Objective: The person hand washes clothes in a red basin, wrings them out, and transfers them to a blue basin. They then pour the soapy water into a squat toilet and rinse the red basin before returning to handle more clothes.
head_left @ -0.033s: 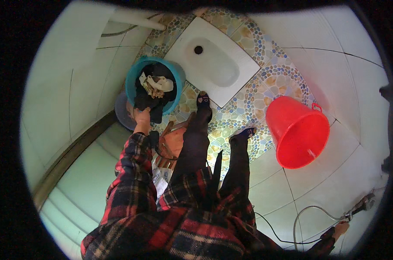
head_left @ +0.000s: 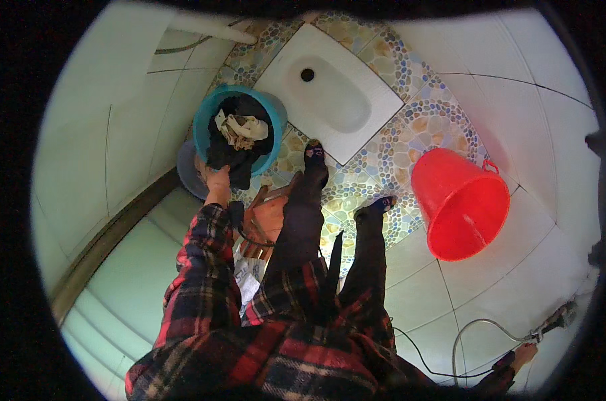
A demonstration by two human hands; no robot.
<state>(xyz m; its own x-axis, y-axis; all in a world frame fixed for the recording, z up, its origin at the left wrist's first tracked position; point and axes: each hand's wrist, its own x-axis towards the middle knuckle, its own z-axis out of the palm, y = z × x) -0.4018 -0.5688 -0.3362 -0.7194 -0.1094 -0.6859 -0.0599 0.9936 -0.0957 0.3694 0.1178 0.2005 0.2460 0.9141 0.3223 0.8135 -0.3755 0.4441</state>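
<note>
A turquoise bucket (head_left: pixel 276 113) on the left holds dark clothes (head_left: pixel 231 150) with crumpled cream and brown cloth (head_left: pixel 241 129) on top. At its near rim, my left hand (head_left: pixel 216 184) is closed on the dark cloth hanging over the edge; the fingertips are partly hidden. Far to the right, my right hand (head_left: pixel 525 355) is beside a metal wall tap (head_left: pixel 550 324) with a hose, and its fingers are too small to make out. A red bucket (head_left: pixel 443 187) leans with its mouth facing me, a pale streak inside it.
A white squat toilet (head_left: pixel 330 93) is set in the pebble-patterned floor (head_left: pixel 427 123). A small reddish-brown stool (head_left: pixel 266 217) stands by my left leg. Behind the turquoise bucket's near side shows a grey-blue basin (head_left: pixel 188 170). A silver hose (head_left: pixel 458 341) loops below the tap.
The pale streak inside the red bucket looks longer and lower. My left hand has shifted very slightly at the turquoise bucket's rim.
</note>
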